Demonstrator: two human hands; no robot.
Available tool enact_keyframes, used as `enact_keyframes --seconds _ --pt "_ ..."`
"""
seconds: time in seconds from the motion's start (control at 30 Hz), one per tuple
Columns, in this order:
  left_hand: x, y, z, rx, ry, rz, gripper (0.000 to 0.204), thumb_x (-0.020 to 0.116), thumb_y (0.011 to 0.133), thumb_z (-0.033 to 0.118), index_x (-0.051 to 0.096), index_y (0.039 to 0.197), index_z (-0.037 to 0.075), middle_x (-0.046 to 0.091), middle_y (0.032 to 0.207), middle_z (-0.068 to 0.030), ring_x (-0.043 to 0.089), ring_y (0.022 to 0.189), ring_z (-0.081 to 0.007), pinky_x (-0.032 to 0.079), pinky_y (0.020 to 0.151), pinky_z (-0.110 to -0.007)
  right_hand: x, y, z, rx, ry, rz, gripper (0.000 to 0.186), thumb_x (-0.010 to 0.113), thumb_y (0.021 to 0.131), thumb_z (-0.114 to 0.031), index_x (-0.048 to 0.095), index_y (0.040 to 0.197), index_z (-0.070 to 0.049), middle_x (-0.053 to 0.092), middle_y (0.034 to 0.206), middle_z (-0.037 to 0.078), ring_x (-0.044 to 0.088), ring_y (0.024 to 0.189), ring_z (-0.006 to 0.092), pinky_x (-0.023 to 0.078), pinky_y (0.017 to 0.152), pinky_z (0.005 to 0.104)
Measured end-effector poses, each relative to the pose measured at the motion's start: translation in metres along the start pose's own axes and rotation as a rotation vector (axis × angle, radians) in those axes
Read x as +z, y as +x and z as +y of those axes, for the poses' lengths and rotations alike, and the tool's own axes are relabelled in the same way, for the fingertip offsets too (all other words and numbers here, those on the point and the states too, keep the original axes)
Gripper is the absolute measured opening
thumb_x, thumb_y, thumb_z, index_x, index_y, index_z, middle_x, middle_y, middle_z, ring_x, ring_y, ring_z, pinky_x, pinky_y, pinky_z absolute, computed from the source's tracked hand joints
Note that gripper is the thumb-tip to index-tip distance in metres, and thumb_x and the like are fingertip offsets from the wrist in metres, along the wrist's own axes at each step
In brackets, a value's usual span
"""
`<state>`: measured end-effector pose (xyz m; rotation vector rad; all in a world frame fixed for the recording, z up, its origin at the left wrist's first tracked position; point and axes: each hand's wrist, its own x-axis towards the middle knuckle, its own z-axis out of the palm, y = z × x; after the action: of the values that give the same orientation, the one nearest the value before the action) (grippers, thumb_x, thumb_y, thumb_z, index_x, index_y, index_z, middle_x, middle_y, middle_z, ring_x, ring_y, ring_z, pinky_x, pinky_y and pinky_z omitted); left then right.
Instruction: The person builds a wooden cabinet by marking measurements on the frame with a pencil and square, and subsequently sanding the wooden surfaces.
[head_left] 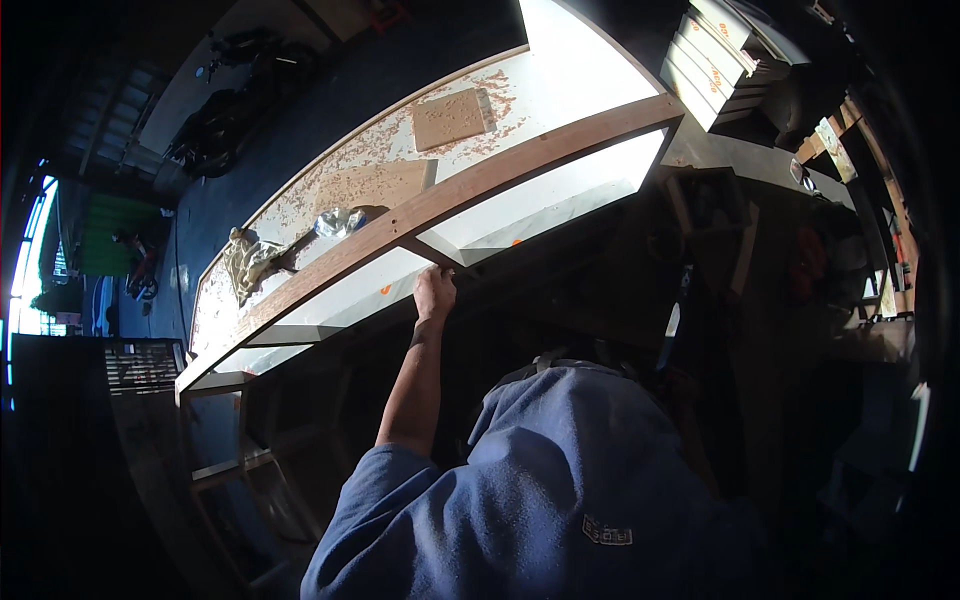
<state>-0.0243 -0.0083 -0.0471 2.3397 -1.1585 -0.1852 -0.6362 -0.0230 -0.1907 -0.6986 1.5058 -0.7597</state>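
A long wooden frame (520, 160) with white panels runs diagonally in front of me. My left hand (434, 294) is closed at the lower end of a short wooden crosspiece (432, 251) on the frame's near side. The fingertips are partly hidden behind the wood. On my right, deep shadow covers my right hand (681, 386), so its fingers do not show. Close to it, a long narrow tool (676, 312) with a pale, bluish strip points away from me; whether the hand grips it is unclear.
Wood shavings, two brown boards (448, 120), a crumpled cloth (250, 262) and a clear plastic bag (340, 222) lie on the frame's white surface. White boxes (712, 65) are stacked at the far right. A motorcycle (235, 105) stands far left. Dark wooden frames (715, 205) are to the right.
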Motion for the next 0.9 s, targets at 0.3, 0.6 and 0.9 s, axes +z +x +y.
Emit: enact_keyframes --seconds 0.3,0.6,0.9 --pt "0.003 -0.057 0.012 -0.252 0.126 -0.547 0.046 0.072 0.087 0.052 0.077 0.084 0.006 0.073 0.079 -0.0129 0.072 0.082 -0.0318 0.056 0.079 -0.043 -0.047 0.002 0.035 -0.384 -0.526 -0.075 0.028 0.071 0.087 -0.015 0.072 0.113 -0.006 0.075 0.1 0.005 0.071 0.094 0.0146 0.06 0.085 0.0314" --pt "-0.048 -0.008 0.124 -0.171 -0.367 0.258 0.034 0.074 0.09 0.036 0.071 0.078 0.004 0.072 0.071 -0.0122 0.071 0.07 -0.0298 0.054 0.069 -0.038 -0.085 0.021 0.082 -0.339 -0.334 -0.079 0.02 0.07 0.087 -0.016 0.075 0.104 -0.007 0.075 0.102 0.006 0.072 0.097 0.0167 0.059 0.085 0.0316" --pt "-0.057 -0.004 0.123 0.024 -0.052 0.484 0.04 0.061 0.095 0.031 0.063 0.068 0.002 0.065 0.069 -0.0215 0.065 0.069 -0.0424 0.049 0.066 -0.05 -0.056 0.024 0.086 -0.108 -0.148 -0.177 0.021 0.066 0.09 -0.023 0.076 0.104 -0.01 0.076 0.097 0.003 0.073 0.089 0.0166 0.059 0.078 0.0319"
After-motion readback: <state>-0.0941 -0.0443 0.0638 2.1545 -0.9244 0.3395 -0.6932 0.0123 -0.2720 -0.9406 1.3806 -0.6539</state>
